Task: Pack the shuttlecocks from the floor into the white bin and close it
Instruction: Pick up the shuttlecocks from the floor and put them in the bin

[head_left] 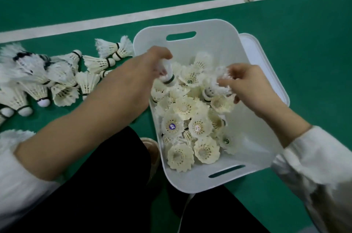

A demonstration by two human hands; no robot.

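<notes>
Head view: left hand (154,65) curled round the feather skirt of a shuttlecock (168,75), axis near upright, cork down, just above the heap in the white bin (190,27); right hand (249,90) pinches the feathers of a second shuttlecock (222,82) over the bin's right side. Floor pile (57,84) lies mostly on its sides left of the bin, so the left hand is judged nearer for the next pick; the lid (255,48), as it appears, shows past the bin's right edge, not yet on.

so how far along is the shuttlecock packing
Partly done: many packed shuttlecocks lie in the white bin. In hand: left hand and right hand each grip one more above it. Left: the floor pile, then what looks like the lid beside the bin, still off.
</notes>
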